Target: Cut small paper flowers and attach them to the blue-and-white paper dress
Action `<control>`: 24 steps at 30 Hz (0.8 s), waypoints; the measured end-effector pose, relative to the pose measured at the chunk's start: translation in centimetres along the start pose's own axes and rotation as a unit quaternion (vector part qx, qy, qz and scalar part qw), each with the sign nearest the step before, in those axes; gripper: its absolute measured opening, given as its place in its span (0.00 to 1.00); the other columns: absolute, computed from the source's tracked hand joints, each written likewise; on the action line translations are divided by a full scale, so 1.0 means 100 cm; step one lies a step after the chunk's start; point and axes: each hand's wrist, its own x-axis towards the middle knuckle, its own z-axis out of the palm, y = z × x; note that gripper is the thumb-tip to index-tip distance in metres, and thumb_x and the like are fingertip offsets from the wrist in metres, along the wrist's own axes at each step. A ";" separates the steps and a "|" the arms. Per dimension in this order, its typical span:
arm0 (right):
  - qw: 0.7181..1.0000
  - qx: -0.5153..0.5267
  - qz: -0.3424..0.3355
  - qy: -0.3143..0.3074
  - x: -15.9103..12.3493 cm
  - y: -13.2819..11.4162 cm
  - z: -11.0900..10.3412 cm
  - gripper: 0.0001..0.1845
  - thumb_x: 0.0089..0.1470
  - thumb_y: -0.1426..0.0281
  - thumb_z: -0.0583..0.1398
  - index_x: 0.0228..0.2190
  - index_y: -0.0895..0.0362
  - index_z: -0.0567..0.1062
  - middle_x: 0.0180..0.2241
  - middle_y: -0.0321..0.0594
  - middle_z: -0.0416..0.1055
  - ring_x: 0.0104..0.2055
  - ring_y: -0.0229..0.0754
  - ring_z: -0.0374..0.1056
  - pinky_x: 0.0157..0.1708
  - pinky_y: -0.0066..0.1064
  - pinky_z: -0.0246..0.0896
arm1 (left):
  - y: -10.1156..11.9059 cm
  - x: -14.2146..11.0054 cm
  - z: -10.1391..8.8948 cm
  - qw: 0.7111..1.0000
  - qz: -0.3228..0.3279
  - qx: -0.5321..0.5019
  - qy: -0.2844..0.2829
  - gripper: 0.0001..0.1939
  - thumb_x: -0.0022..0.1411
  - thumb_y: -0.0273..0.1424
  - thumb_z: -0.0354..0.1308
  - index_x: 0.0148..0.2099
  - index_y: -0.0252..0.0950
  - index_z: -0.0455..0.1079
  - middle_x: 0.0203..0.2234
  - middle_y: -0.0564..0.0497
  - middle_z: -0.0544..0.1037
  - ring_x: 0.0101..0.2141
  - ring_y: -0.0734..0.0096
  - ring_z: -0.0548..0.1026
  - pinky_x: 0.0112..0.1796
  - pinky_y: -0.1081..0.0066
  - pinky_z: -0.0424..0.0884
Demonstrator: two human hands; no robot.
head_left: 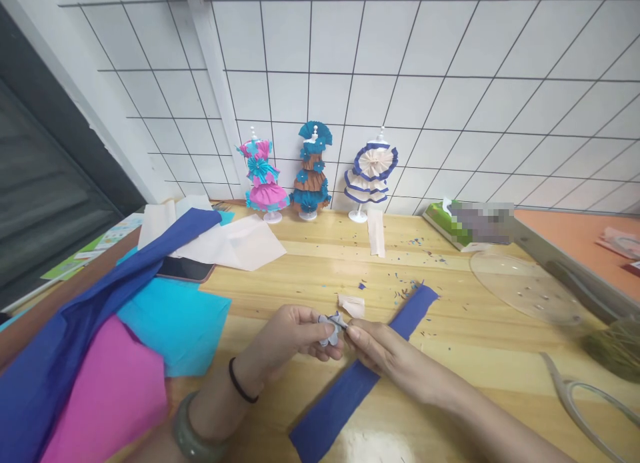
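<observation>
Between the thumb and fingers of my left hand (pixel 295 333) is a small pale grey-blue paper flower (pixel 330 334) with rounded petals. Fingertips of my right hand (pixel 387 353) pinch at the flower's right edge, on a thin dark thing (pixel 340 324) that lies across the petals; its kind is too small to tell. Both hands are closed and nearly touch. Beneath my right hand a dark blue crepe paper strip (pixel 340 403) runs diagonally over the wooden table (pixel 250 410). Just beyond the flower lies a small cream paper scrap (pixel 353 307).
Three mini dress forms in paper dresses, pink (pixel 269 195), brown-teal (pixel 313 183) and cream-blue (pixel 373 173), stand by the tiled wall. Blue (pixel 100 276), turquoise (pixel 175 323) and pink sheets (pixel 110 390) cover the left, near a phone (pixel 185 270). Scissors (pixel 567 390) and a tissue pack (pixel 467 223) lie right.
</observation>
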 end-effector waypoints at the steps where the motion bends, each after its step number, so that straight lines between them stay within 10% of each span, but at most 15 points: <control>1: 1.000 0.003 -0.001 0.001 0.000 0.000 0.001 0.26 0.59 0.54 0.40 0.30 0.59 0.66 0.22 0.33 0.53 0.23 0.33 0.48 0.21 0.24 0.48 | 0.000 0.000 0.000 1.000 -0.001 -0.001 0.001 0.11 0.47 0.36 0.61 0.28 0.30 0.74 0.23 0.47 0.78 0.25 0.73 0.73 0.31 0.73 0.66; 24: 1.000 0.007 -0.020 0.003 0.001 -0.001 0.002 0.24 0.60 0.57 0.41 0.30 0.59 0.67 0.23 0.33 0.56 0.23 0.32 0.49 0.22 0.24 0.47 | -0.003 0.002 -0.002 1.000 0.008 -0.006 -0.006 0.11 0.50 0.34 0.59 0.29 0.30 0.74 0.24 0.46 0.78 0.25 0.74 0.73 0.32 0.73 0.66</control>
